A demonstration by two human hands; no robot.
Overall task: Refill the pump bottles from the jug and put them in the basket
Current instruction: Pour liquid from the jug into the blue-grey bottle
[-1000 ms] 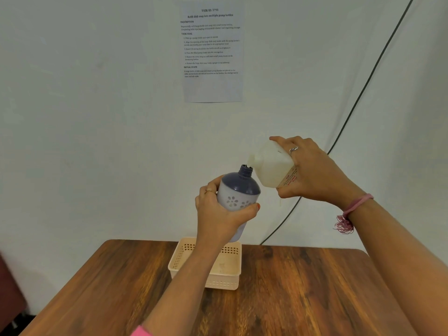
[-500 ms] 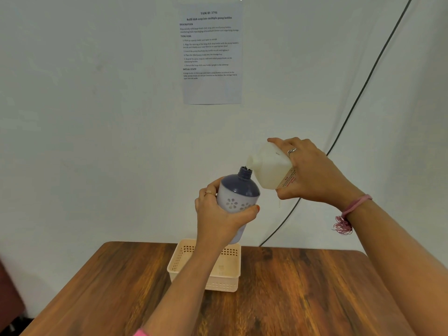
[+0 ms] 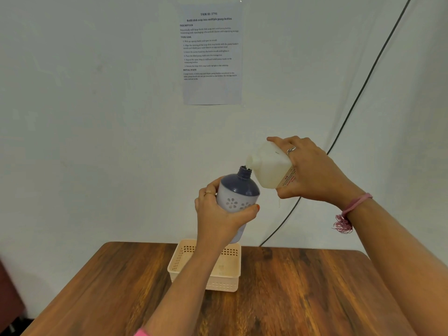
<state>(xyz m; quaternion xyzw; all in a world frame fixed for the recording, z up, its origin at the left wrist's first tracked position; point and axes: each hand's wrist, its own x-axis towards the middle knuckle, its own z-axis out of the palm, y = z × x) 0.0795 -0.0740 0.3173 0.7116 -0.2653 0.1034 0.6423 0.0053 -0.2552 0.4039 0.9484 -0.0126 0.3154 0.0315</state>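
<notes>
Left hand [image 3: 219, 214] grips the pump bottle [image 3: 238, 195] round its pale lower body: thumb across the front under the flower print, fingers curled round the far side. Bottle is held in the air above the basket [image 3: 213, 275], tilted w/ neck leaning toward the right. Bottle has a dark blue shoulder and open threaded neck; no pump head fitted.

Right hand [image 3: 312, 173] clamps the jug [image 3: 269, 166] from its base end: fingers over the top face, thumb under the bottom edge. Jug is white, translucent, w/ red print on the label next to the palm. It is tipped roughly horizontal, spout pointing left and slightly down. Spout sits at the bottle mouth, touching or just above it; cannot tell which. Liquid flow not discernible.

Basket is cream plastic w/ perforated walls, resting on the wooden table [image 3: 303, 299] near its far edge, approx. centred. Left forearm hides part of the basket interior.

Right wrist carries a pink thread band [image 3: 351, 209]. Printed sheet [image 3: 211, 54] is fixed to the white wall behind; a black cable [image 3: 358, 93] runs diagonally down the wall to the table's back edge.
</notes>
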